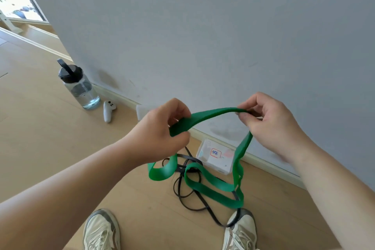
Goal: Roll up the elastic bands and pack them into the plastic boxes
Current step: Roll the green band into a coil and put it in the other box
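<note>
You hold the green elastic band (213,113) up in the air with both hands, in front of the grey wall (203,26). Your left hand (160,128) pinches the band between the thumb and the curled fingers, and your right hand (272,122) pinches it between the thumb and the fingertips, so a short arched piece of the band goes from one hand to the other. From each hand the rest of the band hangs down, and its loose loops lie on the wooden floor (50,138) just in front of your shoes. Under and between these loops lies a thin black elastic band (188,157), tangled in loose curves; one end of it reaches your right shoe (241,233). Your left shoe (101,229) stands apart from both bands. A clear plastic box (218,160) with a handwritten label sits on the floor at the foot of the wall, just behind the bands. A white object (142,111) is also at the foot of the wall, partly hidden behind your left hand, and I cannot tell what it is. Further left along the wall stands a water bottle (81,87) with a black lid, and a white controller (108,110) lies just beside it.
</note>
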